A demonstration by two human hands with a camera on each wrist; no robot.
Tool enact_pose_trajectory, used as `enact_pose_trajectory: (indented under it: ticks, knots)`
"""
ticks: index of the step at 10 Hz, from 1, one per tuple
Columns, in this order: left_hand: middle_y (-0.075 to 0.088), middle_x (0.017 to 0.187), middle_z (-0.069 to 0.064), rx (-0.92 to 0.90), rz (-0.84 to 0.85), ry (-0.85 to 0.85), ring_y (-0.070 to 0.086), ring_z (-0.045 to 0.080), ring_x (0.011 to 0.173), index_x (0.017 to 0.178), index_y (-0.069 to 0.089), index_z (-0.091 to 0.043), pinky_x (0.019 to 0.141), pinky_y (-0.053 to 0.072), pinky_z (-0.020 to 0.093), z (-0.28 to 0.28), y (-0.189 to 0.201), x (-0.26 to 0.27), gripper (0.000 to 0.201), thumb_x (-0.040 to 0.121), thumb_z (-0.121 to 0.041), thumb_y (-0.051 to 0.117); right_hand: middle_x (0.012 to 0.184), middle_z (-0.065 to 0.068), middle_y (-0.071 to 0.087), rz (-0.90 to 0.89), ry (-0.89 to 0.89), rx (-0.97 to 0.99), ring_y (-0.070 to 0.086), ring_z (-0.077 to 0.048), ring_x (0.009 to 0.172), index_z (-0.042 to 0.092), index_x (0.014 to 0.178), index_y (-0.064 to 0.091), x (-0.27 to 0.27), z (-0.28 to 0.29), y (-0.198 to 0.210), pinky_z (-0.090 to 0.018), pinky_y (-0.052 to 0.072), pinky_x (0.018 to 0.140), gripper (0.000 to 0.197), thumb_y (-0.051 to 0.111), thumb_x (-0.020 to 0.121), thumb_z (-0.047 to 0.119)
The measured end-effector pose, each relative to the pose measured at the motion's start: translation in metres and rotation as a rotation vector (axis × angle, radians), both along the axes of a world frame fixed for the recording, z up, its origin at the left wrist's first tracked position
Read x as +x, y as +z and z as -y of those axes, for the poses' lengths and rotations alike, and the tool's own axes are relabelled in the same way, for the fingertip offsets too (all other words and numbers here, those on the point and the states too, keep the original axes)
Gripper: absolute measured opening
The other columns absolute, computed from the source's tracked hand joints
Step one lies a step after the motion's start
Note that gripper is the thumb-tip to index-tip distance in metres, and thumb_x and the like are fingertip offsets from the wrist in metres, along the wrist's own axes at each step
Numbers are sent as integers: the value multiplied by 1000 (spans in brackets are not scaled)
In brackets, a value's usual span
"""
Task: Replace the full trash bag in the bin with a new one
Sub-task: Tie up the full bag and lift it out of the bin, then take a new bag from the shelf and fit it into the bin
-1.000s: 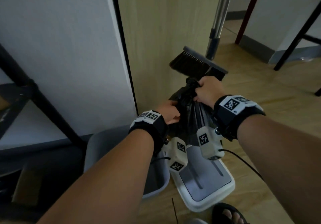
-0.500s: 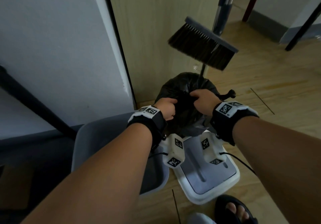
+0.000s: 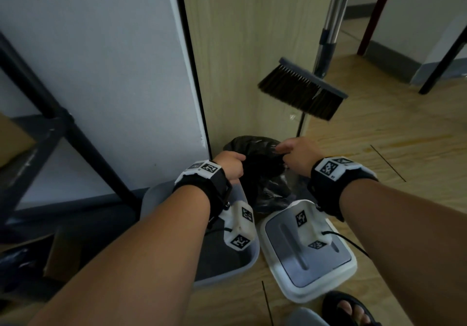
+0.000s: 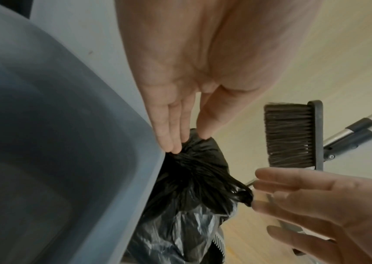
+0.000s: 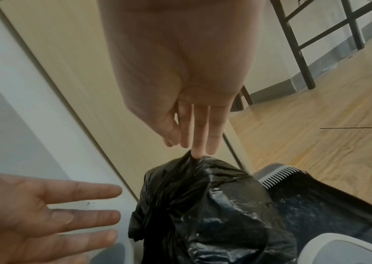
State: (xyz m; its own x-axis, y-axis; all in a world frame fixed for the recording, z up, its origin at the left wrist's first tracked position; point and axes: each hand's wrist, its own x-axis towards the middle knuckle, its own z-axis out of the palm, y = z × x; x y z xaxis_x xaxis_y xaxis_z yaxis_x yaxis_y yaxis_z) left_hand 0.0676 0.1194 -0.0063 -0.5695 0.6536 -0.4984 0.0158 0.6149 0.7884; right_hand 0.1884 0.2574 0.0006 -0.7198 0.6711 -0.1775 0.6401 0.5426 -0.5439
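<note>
Your left hand (image 3: 231, 165) sits at the near-left side of the black trash bag (image 3: 255, 164), and your right hand (image 3: 297, 155) at its right side. The bag stands tied on the wooden floor (image 3: 394, 133), out of the grey bin (image 3: 227, 262), just beyond the bin's far rim and close to the pale wood panel (image 3: 240, 47).

In the left wrist view your left hand (image 4: 187, 107) has its fingers nearly straight, their tips touching the gathered top of the bag (image 4: 194, 178); whether they pinch the plastic I cannot tell. Your right hand (image 4: 329, 210) shows there with fingers spread loosely, one fingertip just beside the small twisted knot (image 4: 244, 195) that sticks out of the bag's side.

In the right wrist view your right hand (image 5: 189, 110) points its fingers down, and one fingertip touches a raised peak of the bag (image 5: 214, 205). Your left hand (image 5: 45, 214) lies flat and wide with fingers apart, near the bag's side.

The bin (image 4: 45, 142) is dark inside. Its white lid with the grey centre (image 3: 308, 255) lies on the floor just right of it. A broom (image 3: 303, 93) with a metal handle hangs above the bag, beside the panel. A grey dustpan with a comb edge (image 5: 279, 174) stands just behind the bag. A sandalled foot (image 3: 346, 308) shows at the bottom edge.
</note>
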Motion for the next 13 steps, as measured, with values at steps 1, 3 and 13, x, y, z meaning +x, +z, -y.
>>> enact_pose_trajectory:
  ticks: [1, 3, 13]
  knots:
    - [52, 139, 19, -26, -54, 25, 54, 34, 126, 137, 48, -7, 86, 48, 31, 13, 7, -5, 47, 92, 8, 41, 128, -4, 65, -26, 3, -16, 60, -23, 118, 20, 120, 68, -3, 6, 5, -30, 50, 95, 42, 49, 87, 2]
    - [53, 137, 21, -41, -71, 66, 57, 33, 120, 139, 45, -5, 80, 49, 32, 49, 23, -14, 47, 93, 7, 42, 123, -4, 68, -73, 41, 42, 62, -23, 115, 16, 116, 70, -14, 27, 25, -31, 49, 98, 39, 51, 86, 2]
    - [69, 75, 10, -383, 237, 411, 61, 22, 65, 85, 68, -2, 63, 53, 31, 307, 27, -7, 7, 84, -8, 64, 120, -4, 70, -18, 461, 36, 62, -25, 115, 17, 107, 74, -55, 253, 58, -27, 45, 97, 24, 63, 87, 21]
